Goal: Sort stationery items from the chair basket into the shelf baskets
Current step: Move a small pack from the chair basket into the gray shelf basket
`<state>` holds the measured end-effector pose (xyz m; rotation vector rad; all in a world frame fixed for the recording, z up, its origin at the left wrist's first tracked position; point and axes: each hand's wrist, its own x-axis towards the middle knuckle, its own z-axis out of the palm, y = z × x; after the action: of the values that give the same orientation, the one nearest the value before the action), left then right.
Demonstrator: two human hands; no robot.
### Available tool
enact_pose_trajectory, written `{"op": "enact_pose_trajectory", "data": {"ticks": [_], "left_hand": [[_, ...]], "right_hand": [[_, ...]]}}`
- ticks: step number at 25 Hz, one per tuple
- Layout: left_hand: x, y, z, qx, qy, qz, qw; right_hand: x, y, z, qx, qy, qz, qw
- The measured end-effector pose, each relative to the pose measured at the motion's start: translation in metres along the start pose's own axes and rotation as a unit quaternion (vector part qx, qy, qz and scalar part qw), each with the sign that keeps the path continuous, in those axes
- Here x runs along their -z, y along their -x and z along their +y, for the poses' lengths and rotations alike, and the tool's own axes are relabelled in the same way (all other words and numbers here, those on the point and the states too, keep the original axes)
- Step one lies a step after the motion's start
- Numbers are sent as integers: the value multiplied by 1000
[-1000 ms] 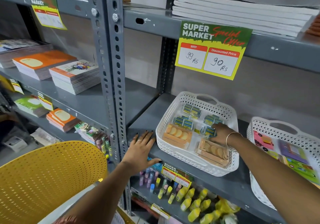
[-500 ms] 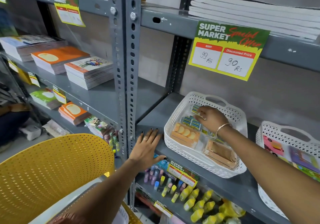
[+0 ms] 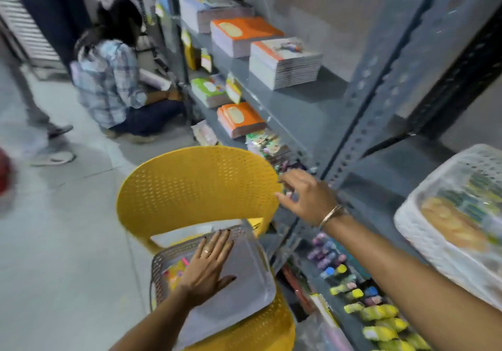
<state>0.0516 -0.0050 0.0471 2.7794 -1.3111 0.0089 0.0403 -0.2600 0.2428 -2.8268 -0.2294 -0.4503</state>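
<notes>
**Back to the chair basket for the next pick**

Your left hand (image 3: pixel 209 266) lies flat and released, palm down, in the grey chair basket (image 3: pixel 252 282) on the yellow chair (image 3: pixel 198 185), at about 6 o'clock in your view. Under its heel a few bright stationery items (image 3: pixel 175 270) remain in the basket's near-left corner; the rest of the tray looks bare. Your right hand (image 3: pixel 307 196), fingers loosely spread and grasping nothing, hangs in the air at 3 o'clock of the chair back, near the grey shelf upright (image 3: pixel 361 111).

By the look of it you are between placements: one drop done, the next pick not yet made. The next move calls for shifting the left hand toward the coloured items and closing on one, then carrying it to the white shelf basket (image 3: pixel 423 231) at 3 o'clock, which already holds packets too blurred to name.

The chair back rises between basket and shelf, so your carry will likely need to clear it. Notebook stacks (image 3: pixel 285 62) fill the shelf at 12 o'clock, highlighters (image 3: pixel 380 312) line the lower shelf at 5 o'clock, and a crouching person (image 3: pixel 114 84) works at 10 o'clock, well apart.
</notes>
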Motion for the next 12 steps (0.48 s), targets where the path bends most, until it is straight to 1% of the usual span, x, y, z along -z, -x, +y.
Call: {"op": "enact_pose_trajectory", "data": {"ticks": [3,6,7,10,12], "left_hand": [[-39,58,-13,51,18,-54,997],[-84,109,-14,91,47,-118,988],[-95,121,-12,96,57,-133,985],[-126,144,-9,99,80,-170,977],[-143,152,-9,100,88,-197,971]], "right_hand": [[-87,-4,-22,27,-37,-99,994],[-176,4,-43,39,-50,-199,978],[-201,8,-47,36,-40,-237,970],[-271,24,-56,15,-1,-371,929],[-309,35,-60,7,15,-415,910]]}}
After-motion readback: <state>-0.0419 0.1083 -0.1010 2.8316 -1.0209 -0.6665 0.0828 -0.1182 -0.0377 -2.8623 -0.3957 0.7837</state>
